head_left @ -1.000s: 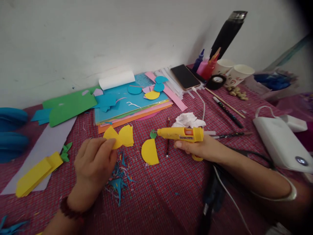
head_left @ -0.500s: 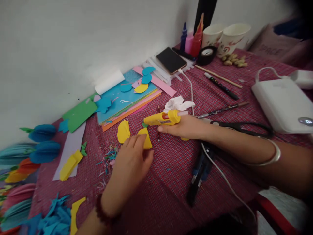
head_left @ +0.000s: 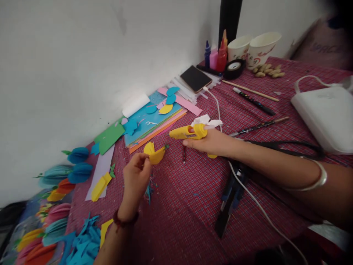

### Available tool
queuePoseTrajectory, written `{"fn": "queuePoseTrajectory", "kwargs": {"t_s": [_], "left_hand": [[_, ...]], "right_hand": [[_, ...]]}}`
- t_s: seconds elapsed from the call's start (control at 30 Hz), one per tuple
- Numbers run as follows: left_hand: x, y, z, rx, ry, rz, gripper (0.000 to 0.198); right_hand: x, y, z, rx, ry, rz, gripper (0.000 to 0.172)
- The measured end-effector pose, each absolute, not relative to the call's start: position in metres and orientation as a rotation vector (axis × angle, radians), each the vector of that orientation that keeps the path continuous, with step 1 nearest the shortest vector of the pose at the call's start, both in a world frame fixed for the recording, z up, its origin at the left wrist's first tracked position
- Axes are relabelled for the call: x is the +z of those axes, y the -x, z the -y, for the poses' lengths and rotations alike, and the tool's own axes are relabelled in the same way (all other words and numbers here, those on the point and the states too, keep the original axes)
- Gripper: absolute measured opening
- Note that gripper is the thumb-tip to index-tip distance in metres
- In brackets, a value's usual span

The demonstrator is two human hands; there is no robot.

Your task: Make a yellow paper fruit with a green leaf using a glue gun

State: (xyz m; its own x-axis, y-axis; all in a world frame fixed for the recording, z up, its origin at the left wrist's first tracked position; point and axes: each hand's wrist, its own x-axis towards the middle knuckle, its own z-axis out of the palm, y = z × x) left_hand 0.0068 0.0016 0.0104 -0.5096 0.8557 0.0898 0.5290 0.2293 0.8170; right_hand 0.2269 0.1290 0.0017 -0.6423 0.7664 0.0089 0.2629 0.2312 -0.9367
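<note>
My left hand (head_left: 136, 176) pinches a folded yellow paper piece (head_left: 154, 153) with a small green leaf at its tip, lifted just above the red checked cloth (head_left: 187, 206). My right hand (head_left: 212, 142) grips a yellow glue gun (head_left: 189, 132), its nozzle pointing left toward the paper piece, a short gap apart. A white cord (head_left: 248, 195) runs from the gun across the cloth toward me.
A stack of coloured paper sheets (head_left: 151, 119) lies by the wall, with a phone (head_left: 195, 78), glue bottles (head_left: 216, 55), tape roll (head_left: 234, 67) and two paper cups (head_left: 253, 46) beyond. Black scissors (head_left: 289, 145), pens and a white case (head_left: 328, 114) lie right. Paper fruit shapes (head_left: 68, 169) pile up left.
My left hand picked the yellow piece up off the cloth and raised it. The glue gun stayed in my right hand. The view swung left and down.
</note>
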Motion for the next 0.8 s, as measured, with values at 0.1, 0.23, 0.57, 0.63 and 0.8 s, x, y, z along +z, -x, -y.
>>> {"fn": "queuePoseTrajectory", "kwargs": {"t_s": [0.1, 0.23, 0.57, 0.63, 0.8], "left_hand": [[0.017, 0.012, 0.002, 1.285, -1.121, -2.081, 0.013], [0.009, 0.017, 0.003, 1.313, -1.027, -1.969, 0.024], [0.007, -0.002, 0.008, 1.455, -1.165, -1.818, 0.02], [0.018, -0.008, 0.015, 1.369, -1.223, -1.704, 0.022], [0.028, -0.016, 0.009, 0.867, -1.273, -1.472, 0.026]], "right_hand": [[0.003, -0.228, -0.127, 1.427, 0.98, 2.013, 0.019], [0.001, -0.227, -0.126, 1.445, 1.049, 1.993, 0.016], [0.002, -0.227, -0.127, 1.456, 0.98, 1.99, 0.016], [0.002, -0.228, -0.128, 1.45, 0.992, 1.996, 0.019], [0.004, -0.228, -0.128, 1.45, 0.989, 2.018, 0.025]]}}
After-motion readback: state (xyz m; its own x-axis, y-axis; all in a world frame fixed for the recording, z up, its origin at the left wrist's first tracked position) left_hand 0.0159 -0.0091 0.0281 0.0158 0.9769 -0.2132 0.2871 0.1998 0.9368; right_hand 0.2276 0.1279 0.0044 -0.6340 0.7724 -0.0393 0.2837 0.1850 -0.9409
